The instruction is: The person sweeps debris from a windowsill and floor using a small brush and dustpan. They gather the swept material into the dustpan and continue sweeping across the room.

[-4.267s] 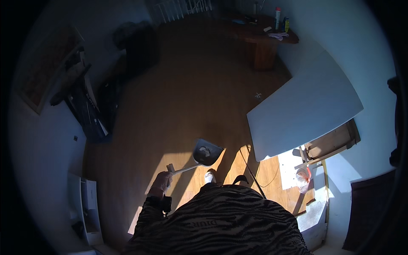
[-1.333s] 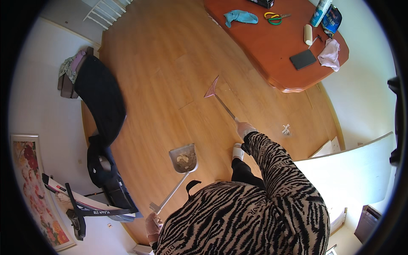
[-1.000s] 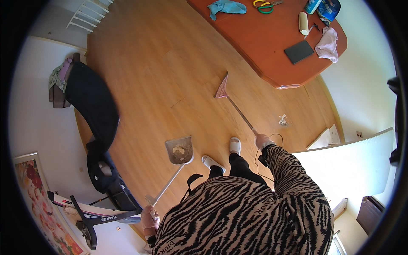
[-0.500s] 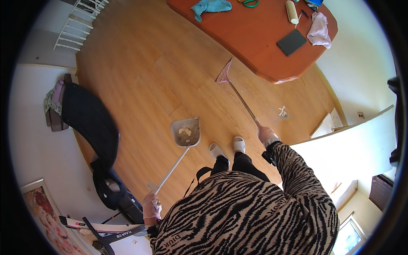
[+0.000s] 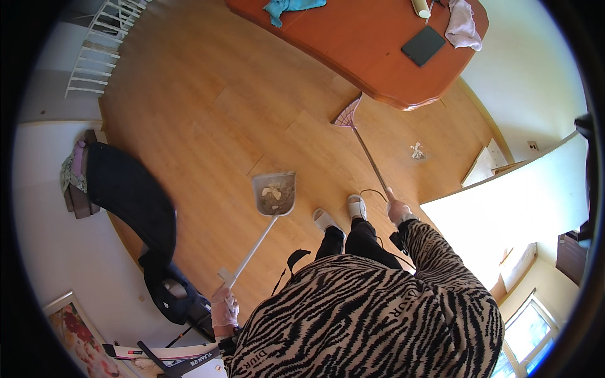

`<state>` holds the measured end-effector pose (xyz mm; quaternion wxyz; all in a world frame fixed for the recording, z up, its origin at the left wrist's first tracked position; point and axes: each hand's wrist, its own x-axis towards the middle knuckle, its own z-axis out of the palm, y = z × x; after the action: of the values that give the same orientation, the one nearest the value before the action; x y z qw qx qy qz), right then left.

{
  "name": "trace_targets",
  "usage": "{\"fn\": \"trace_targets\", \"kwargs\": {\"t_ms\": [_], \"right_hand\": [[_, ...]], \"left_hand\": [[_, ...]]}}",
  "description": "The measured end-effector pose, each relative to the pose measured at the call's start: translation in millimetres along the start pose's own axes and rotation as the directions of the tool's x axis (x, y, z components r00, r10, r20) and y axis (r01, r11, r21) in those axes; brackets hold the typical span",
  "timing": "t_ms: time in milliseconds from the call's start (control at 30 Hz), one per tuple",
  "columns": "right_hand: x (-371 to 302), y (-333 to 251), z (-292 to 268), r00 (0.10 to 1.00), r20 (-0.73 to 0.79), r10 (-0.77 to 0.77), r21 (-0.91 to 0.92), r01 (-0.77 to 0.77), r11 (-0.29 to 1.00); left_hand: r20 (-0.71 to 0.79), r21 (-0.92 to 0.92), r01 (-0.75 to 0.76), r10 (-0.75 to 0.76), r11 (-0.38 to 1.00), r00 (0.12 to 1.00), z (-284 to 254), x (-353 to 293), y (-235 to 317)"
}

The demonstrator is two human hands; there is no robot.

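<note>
Dustpan (image 5: 259,183) gripped in left hand (image 5: 225,307), broom (image 5: 347,115) in right hand (image 5: 398,210).

Left fingers are closed around the dustpan's handle end; the right hand is wrapped around the broom's handle. Slippers (image 5: 324,219) are planted between the two tools. Dustpan's pan is held out forward-left, pale scraps (image 5: 272,192) gathered inside; floor contact can't be told. Broom's pink head is angled up to the edge of the table (image 5: 353,50); whether it is touched can't be told. A debris pile (image 5: 416,151) is left on the floor, right of the broom. Farther off, a black slab (image 5: 423,45) and pink cloth (image 5: 463,26) are laid on the table.
</note>
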<state>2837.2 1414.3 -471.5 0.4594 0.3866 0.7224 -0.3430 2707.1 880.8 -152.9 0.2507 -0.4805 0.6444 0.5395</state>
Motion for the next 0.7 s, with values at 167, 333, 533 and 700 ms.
{"fn": "trace_targets", "kwargs": {"t_ms": [167,333,533,700], "right_hand": [[-66.1,60.4,31.2,0.996,-0.083,-0.045,-0.035,0.043,0.998],[-64.0,-6.5,-3.0,0.987,-0.095,-0.129,-0.026,0.127,0.992],[26.5,-173.4,-80.8,0.976,-0.048,-0.212,-0.002,0.212,0.977],[69.4,-229.5,-98.3,0.996,0.029,-0.087,0.028,0.086,0.996]], "left_hand": [[0.009,0.108,-0.042,0.041,0.993,0.999,-4.9,14.0,3.5],[-0.032,0.094,-0.003,0.006,0.996,0.999,-0.4,15.8,8.4],[-0.085,0.131,0.014,-0.003,0.991,0.996,3.5,-4.5,13.6],[-0.027,0.116,0.017,-0.014,0.993,1.0,3.3,-18.6,12.7]]}}
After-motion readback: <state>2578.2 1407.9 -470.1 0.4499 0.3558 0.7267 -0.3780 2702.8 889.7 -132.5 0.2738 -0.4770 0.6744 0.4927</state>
